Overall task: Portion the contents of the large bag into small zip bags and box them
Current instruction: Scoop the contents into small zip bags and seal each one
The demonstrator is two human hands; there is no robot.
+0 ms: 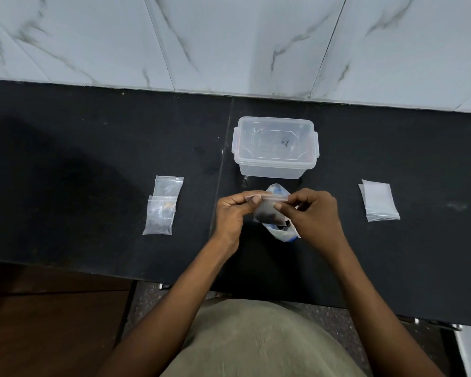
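A small zip bag (267,213) with dark contents in its bottom hangs between my hands above the black counter. My left hand (233,213) pinches the left end of its zip strip, and my right hand (314,213) pinches the right end. Under the small bag lies the large bag (279,232), clear with blue print, mostly hidden by the small bag and my right hand. Just behind my hands stands a clear plastic box (275,148) with its lid on. Two filled small zip bags (162,206) lie overlapping to the left.
A stack of empty small zip bags (379,201) lies on the right of the black counter (93,159). A marble-tiled wall (229,42) rises behind the counter. The counter's front edge runs just under my forearms, with a brown surface (52,322) below at the left.
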